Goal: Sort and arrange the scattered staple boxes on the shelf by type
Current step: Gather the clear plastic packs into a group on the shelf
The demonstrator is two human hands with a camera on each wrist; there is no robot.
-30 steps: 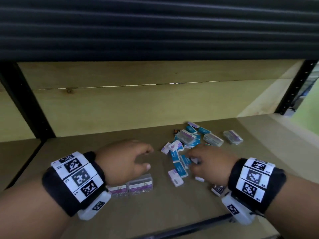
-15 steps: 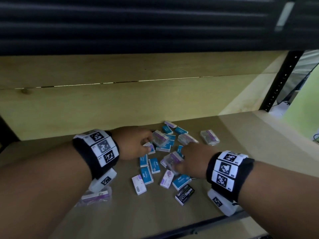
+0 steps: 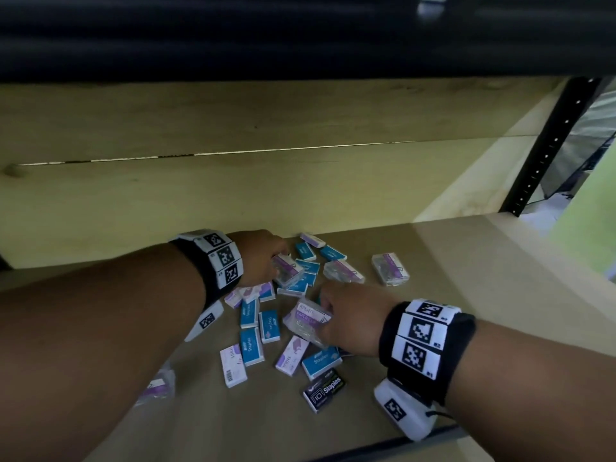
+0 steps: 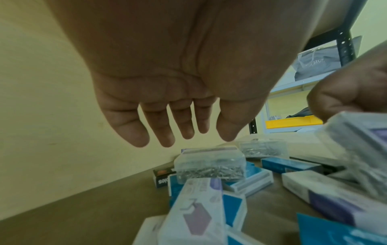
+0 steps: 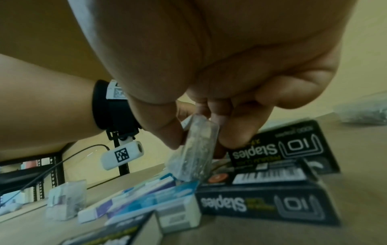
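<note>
Right hand (image 3: 350,320): thumb and fingers pinch a clear plastic box (image 3: 308,320) with a purple label, raised off the pile and tilted; the right wrist view shows it clamped by its narrow sides.
Left hand (image 3: 263,258): reaches over a second clear box (image 3: 287,270) at the rear of the pile; the left wrist view shows the fingers (image 4: 165,132) straight and spread above that box, not closed on it.
Pile: blue staple boxes (image 3: 251,350), white-and-purple boxes (image 3: 291,356) and one black "Staples" box (image 3: 325,390) lie loose and overlapping on the shelf board (image 3: 466,295), between and in front of the hands.
Outliers: one clear box (image 3: 390,268) sits apart to the right; another clear box (image 3: 156,386) lies near the front left, partly hidden under the left forearm.
Backing: pale wooden panel (image 3: 233,195) behind the pile.
</note>
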